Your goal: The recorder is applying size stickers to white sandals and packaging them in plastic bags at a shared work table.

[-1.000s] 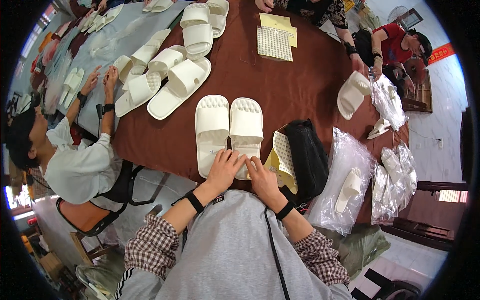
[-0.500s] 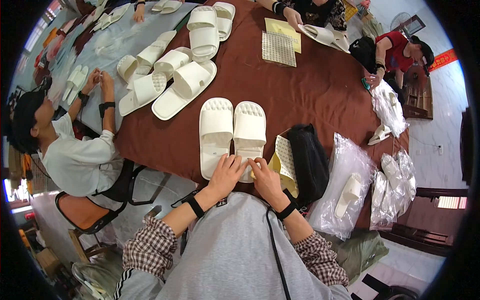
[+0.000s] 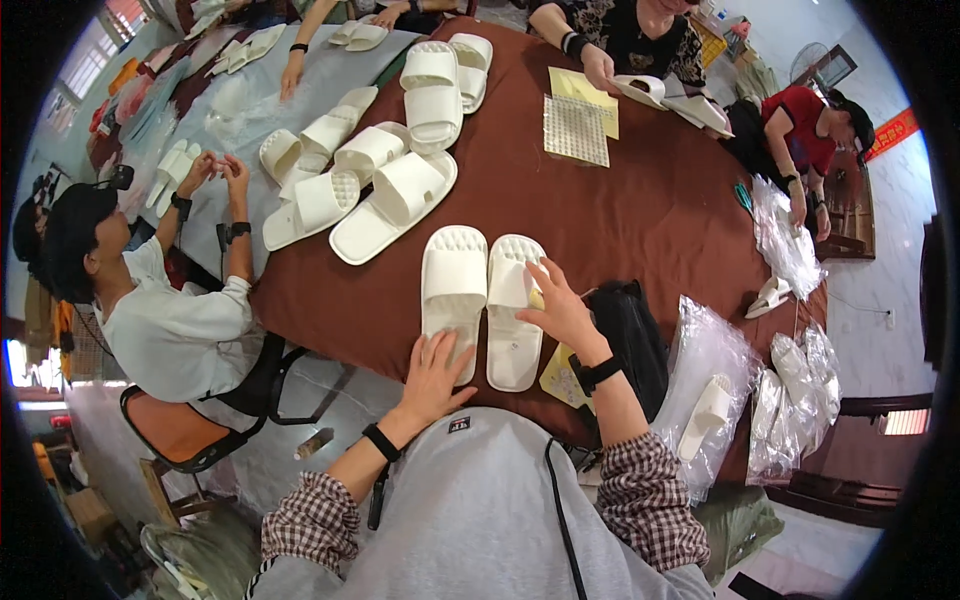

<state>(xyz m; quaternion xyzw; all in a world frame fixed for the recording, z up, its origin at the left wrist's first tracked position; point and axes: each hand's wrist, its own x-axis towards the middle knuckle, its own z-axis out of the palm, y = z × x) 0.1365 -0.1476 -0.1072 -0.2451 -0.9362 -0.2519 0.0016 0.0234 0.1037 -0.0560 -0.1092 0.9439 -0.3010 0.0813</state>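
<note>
- Fingers [image 3: 437, 350] of the left hand [image 3: 428, 385] lie loosely spread on the heel end of the left slipper [image 3: 454, 290], apparently steadying it at the near edge of the brown-clothed bench [image 3: 590, 220].
- Thumb and forefinger of the right hand [image 3: 570, 318] stand wide apart beside the strap of the right slipper [image 3: 514, 355]; a small yellow patch shows between them, though whether it is touched cannot be told.
- Far left, a co-worker in a white shirt [image 3: 185, 310] sits with both hands raised and close together.
- Along the bench's left edge, loose white slippers [image 3: 405, 190] crowd and overlap, seemingly set aside to leave working room.
- Front and center, the slipper pair sits side by side, heels toward the wearer, likely to keep both straps within reach.
- Toward the far edge, a patterned sheet [image 3: 577, 132] overlaps a yellow sheet; beyond, a co-worker in a dark patterned top [image 3: 605, 60] holds slippers.
- Just right of the pair, yellow paper [image 3: 568, 382] lies beside a black pouch [image 3: 632, 335], probably kept handy.
- Near the right edge, a lone slipper [image 3: 708, 415] lies in or on a clear bag [image 3: 735, 360].
</note>
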